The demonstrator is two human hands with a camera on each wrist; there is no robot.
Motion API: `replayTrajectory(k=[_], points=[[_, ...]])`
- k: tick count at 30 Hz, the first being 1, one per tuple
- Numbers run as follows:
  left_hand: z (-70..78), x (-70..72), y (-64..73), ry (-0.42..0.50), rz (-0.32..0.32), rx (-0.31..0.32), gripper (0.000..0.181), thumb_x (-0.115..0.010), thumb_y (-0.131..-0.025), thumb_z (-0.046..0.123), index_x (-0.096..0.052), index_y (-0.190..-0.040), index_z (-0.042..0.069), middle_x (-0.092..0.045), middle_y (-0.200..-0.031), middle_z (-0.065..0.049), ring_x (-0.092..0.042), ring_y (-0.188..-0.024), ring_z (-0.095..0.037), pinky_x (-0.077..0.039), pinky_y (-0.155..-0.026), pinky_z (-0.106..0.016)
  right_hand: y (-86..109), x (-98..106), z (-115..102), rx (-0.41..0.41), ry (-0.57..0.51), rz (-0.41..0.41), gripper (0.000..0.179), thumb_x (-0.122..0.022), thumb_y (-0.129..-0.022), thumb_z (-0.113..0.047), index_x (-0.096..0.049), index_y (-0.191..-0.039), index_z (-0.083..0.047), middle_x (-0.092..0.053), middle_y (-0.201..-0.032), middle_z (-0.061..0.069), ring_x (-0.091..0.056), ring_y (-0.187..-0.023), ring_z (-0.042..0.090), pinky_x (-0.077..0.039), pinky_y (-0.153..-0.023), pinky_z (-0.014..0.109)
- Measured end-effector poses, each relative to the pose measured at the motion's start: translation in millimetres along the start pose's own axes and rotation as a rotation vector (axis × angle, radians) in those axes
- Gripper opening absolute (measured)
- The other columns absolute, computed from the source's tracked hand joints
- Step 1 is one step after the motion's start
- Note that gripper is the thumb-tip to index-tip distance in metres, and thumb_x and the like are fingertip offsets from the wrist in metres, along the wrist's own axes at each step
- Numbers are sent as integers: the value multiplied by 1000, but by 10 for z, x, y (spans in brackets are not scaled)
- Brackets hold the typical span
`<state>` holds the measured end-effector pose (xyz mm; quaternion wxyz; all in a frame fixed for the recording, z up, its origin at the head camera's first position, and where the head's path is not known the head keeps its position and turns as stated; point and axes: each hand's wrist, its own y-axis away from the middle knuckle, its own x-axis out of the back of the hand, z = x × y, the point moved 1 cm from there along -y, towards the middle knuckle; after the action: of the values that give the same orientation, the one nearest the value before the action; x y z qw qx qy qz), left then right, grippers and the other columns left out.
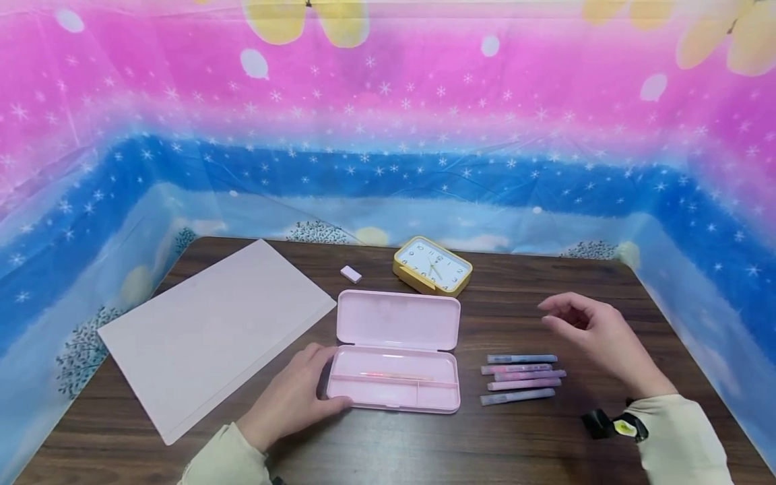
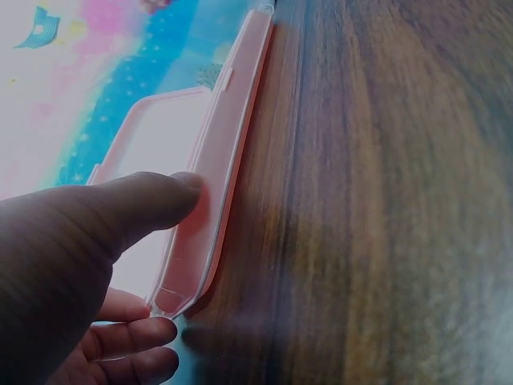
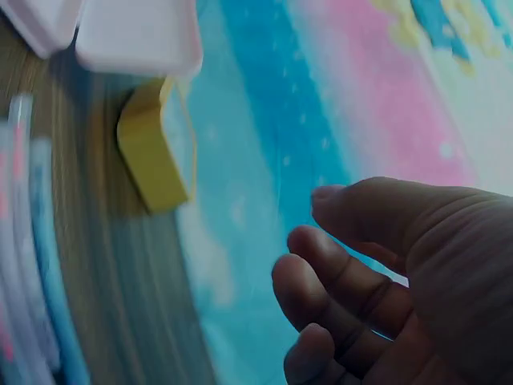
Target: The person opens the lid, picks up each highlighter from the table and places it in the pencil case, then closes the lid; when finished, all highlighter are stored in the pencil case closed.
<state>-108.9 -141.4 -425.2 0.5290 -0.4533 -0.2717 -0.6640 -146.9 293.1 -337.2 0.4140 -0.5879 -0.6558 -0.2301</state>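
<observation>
Five pens (image 1: 524,385) lie with one case (image 1: 398,322), stick (image 1: 397,375), clock (image 1: 433,266), eraser (image 1: 350,273) and board (image 1: 218,337)

I can see a dark wooden table (image 1: 418,446) bearing an open pink pencil case (image 1: 398,320). Right of the case lie five pens (image 1: 526,376); left of it, a large pale sheet (image 1: 218,337); behind it, a small eraser (image 1: 351,273) and a yellow clock (image 1: 433,265) (its face turned up, I notice).

The case (image 1: 398,320) is pale pink — the cloth (image 1: 388,121) snowflake-dotted pink and blue.

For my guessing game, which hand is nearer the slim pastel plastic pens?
Right. The right hand hovers beside the pens; the left hand holds the pink rectangular case left of them.
</observation>
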Motion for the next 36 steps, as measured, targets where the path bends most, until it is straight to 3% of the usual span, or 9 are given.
replayTrajectory(k=[6, 11, 20, 27, 36], points=[[5, 9, -3, 15, 1, 5, 77, -84, -71, 45, -57, -132, 6, -59, -116, -5, -55, -107, -21, -50, -95, -42, 64, -1, 425, -156, -11, -96, 30, -64, -94, -39, -66, -116, -19, -69, -102, 6, -57, -80, 16, -49, -66, 26], [5, -4, -8, 23, -15, 18, 77, -84, -72, 45, -56, -132, 6, -59, -116, -5, -55, -106, -21, -50, -96, -42, 93, -107, 702, -265, -84, -177, 36, -64, -95, -37, -65, -120, -12, -68, -105, 9, -59, -86, 21, -51, -70, 31], [-1, -22, 9, 30, -21, 27, 77, -84, -71, 44, -56, -132, 6, -58, -114, -3, -54, -104, -19, -50, -94, -42, 127, -303, 1000, -229, -23, -247, 18, -67, -94, -23, -71, -105, -11, -68, -90, 3, -58, -71, 15, -50, -62, 28], [4, -5, 24, 29, -9, 31, 76, -85, -71, 43, -56, -131, 5, -59, -113, -3, -54, -103, -18, -51, -94, -41, 81, -387, 1014, -197, 27, -288, 11, -69, -92, -23, -71, -99, -15, -63, -83, -1, -53, -71, 13, -45, -63, 27], [-4, -7, 3, 23, -10, 15, 78, -84, -71, 45, -56, -132, 5, -59, -114, -4, -55, -104, -19, -50, -95, -41, 46, -389, 1022, -194, -7, -317, 10, -69, -92, -25, -69, -98, -16, -58, -79, 0, -50, -68, 12, -43, -61, 27]])
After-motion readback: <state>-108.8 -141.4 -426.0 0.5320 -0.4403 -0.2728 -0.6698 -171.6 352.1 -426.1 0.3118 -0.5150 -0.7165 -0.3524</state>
